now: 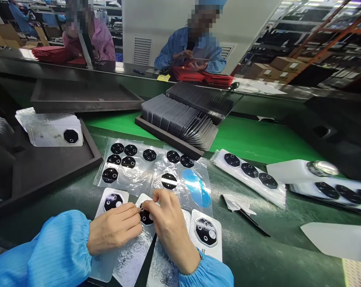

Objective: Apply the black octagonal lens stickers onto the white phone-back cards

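both hands pinching a black lens piece over a silver back cover

blue sleeves (48, 255) are filling the near edge of the view, wrists resting low on the green bench (288, 247). left hand (114, 233) is lying half curled, its fingertips (136, 215) meeting the black lens piece (145, 217) from the left. right hand (170, 227) is coming in from the other side, thumb and forefinger closed narrowly on the same piece. the piece is sitting at the top corner of the middle silver cover (132, 255), one of a row lying side by side, each neighbour already showing a lens piece in that corner.

judgement: edges are looking like the thing to watch here; holding by the rim only and keeping pads off the glossy face should avoid prints, and squaring the outline to the recess before pressing should avoid a skewed seat.

further back, a clear film sheet (153, 167) is carrying more black pieces, just beyond the hands. to the right, a dark pointed tool (253, 223) is lying unused, near a packet of lens pieces (249, 171). two other people are working across the bench.
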`<state>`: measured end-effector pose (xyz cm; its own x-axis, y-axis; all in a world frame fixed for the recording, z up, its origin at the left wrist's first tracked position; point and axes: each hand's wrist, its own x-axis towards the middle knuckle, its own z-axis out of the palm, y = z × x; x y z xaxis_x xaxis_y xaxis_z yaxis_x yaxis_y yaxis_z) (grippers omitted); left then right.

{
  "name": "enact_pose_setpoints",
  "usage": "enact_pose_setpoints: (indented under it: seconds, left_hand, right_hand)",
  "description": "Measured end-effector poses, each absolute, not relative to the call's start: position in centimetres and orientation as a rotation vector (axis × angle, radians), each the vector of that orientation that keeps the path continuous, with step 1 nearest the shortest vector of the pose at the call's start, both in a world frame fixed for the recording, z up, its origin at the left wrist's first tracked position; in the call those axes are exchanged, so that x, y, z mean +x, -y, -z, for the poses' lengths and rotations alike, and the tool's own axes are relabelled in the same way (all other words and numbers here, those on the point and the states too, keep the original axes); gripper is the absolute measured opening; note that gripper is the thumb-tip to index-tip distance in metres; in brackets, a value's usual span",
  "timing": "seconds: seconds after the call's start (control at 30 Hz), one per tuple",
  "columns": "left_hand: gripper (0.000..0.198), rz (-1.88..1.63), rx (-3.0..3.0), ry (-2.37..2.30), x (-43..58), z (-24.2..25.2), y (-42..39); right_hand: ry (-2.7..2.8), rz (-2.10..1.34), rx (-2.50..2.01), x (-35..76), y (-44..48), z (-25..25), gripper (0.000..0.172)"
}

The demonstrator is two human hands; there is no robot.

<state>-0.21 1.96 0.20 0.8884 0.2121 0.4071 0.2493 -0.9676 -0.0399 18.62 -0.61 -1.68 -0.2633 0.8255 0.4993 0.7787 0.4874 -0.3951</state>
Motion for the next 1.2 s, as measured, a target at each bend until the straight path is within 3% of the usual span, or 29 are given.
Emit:
enact_pose_setpoints:
  seconds: [0.57, 0.67, 0.87, 1.0, 1.2]
  left_hand:
    - [0.022, 0.6, -2.962, 0.371, -0.1, -0.1, -1.8]
    - [0.023, 0.606, -2.962, 0.38, -0.1, -0.1, -1.9]
    - [0.022, 0.61, -3.007, 0.366, -0.4, 0.0, -2.0]
    - [0.023, 0.646, -3.028, 0.372, -0.3, 0.1, -2.1]
    - [0.019, 0.704, -3.125, 0.485, -0.4, 0.2, -2.1]
  right_hand:
    - [2.047, -0.072, -1.307, 18.3, 0.4, 2.1, 0.027]
    - [2.026, -0.221, -1.298, 18.6, 0.3, 1.4, 0.025]
    - [1.406, -0.773, -1.216, 20.7, 0.3, -0.8, 0.013]
    - [1.145, -1.016, -1.179, 21.8, 0.0, -0.7, 0.018]
    - [1.0, -1.054, -1.208, 21.8, 0.0, 0.1, 0.022]
